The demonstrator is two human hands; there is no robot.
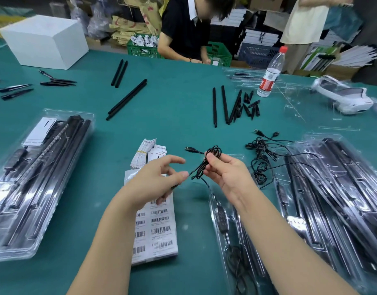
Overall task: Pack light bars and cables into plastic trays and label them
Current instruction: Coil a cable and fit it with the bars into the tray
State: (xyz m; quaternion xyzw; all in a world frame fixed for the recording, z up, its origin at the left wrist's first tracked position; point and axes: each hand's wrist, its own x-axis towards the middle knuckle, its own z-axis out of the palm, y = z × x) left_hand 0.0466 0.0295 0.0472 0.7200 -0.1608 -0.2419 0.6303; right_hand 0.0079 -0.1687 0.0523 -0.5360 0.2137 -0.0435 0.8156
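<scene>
Black thin cable, coiled into a small bundle (212,155), sits up in the right hand (227,174) — fingers curled round the coil, loops poking out above the fingertips, USB plug sticking out to the left. A strand runs down-left from the coil to the left hand (156,180), thumb & forefinger pinching it, other fingers loosely spread. Both hands up over the teal-green table mat (172,99), close together, cable stretched btwn them.

Cable's tail drops from the right hand into the clear plastic tray w/ black inline controller (222,222) just below the right wrist. Under the left hand: white sheet of barcode labels (160,231), flat on the mat, w/ a banded stack of white tags (144,153) just beyond it. Right of the hand, loose tangle of black cables (261,155) on the mat. Far right, stack of filled clear trays w/ black bars (341,188). Far left, another filled clear tray w/ a white card on top (40,171). Further out, loose long black light bars (128,99) and a clear water bottle w/ red cap (271,73).
</scene>
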